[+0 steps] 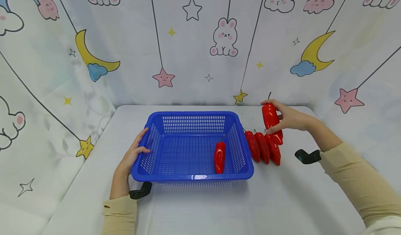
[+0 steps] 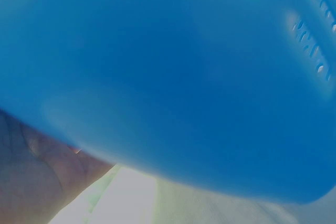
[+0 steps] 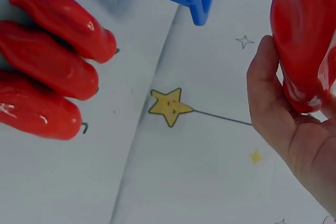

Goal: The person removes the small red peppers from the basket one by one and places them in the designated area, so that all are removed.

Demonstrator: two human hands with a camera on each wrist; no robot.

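My right hand [image 1: 292, 118] holds a glossy red pepper [image 1: 270, 116] with a dark stem, raised off the table to the right of a blue plastic basket [image 1: 192, 177]. The right wrist view shows the thumb and fingers around this pepper [image 3: 304, 30]. At the basket's left side, my left hand [image 1: 130, 158] grips the rim, its thumb reaching over the edge. Blue plastic fills most of the left wrist view and hides part of that hand [image 2: 47, 166]. One red pepper [image 1: 220, 157] lies inside the basket, toward the right.
Three more red peppers, a left one [image 1: 252, 146], a middle one [image 1: 262, 148] and a right one [image 1: 273, 150], lie side by side against the basket's right. All stand on a white table [image 1: 194, 210]. A patterned cloth [image 1: 194, 47] hangs behind.
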